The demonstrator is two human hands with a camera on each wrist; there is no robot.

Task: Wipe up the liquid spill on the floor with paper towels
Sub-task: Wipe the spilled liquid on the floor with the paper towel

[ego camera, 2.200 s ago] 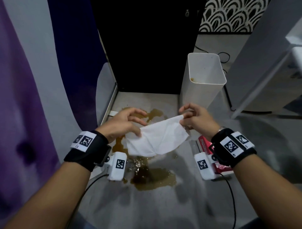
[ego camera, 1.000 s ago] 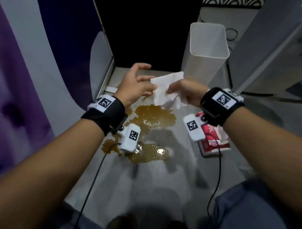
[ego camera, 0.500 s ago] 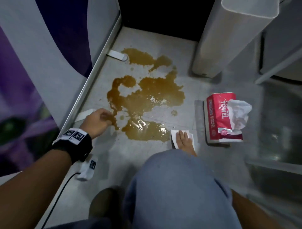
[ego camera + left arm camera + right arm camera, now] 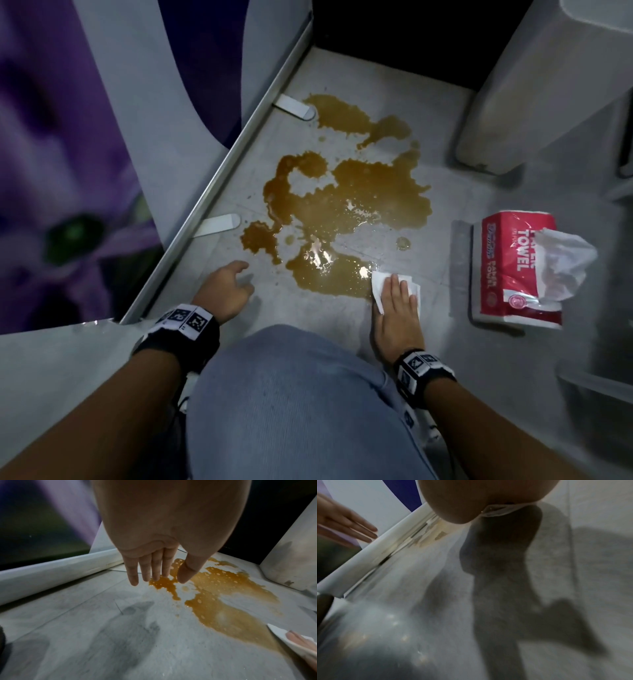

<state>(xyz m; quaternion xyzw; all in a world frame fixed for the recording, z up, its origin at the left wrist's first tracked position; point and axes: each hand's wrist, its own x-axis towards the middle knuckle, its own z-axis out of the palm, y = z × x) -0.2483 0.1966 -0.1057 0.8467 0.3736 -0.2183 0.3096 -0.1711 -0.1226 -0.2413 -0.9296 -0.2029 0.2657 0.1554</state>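
Note:
A wide brown liquid spill point(image 4: 346, 198) spreads over the grey floor point(image 4: 308, 315). My right hand point(image 4: 397, 301) lies flat with straight fingers on a folded white paper towel point(image 4: 378, 286), pressing it to the floor at the near right edge of the spill. In the left wrist view the towel point(image 4: 281, 634) shows at the lower right beside the spill point(image 4: 228, 601). My left hand point(image 4: 222, 287) hovers over the floor left of the spill, fingers relaxed and holding nothing; its fingers point(image 4: 145, 569) hang straight in the left wrist view.
A red paper towel pack point(image 4: 513, 267) with a sheet sticking out lies on the floor to the right. A white bin point(image 4: 534, 85) stands at the back right. A wall panel with a pale base rail point(image 4: 222, 178) runs along the left. My knee point(image 4: 294, 404) fills the foreground.
I have crouched down from standing; my right hand has brought the towel to the floor and slid it forward to the spill's edge. My left hand let go and hovers near the floor.

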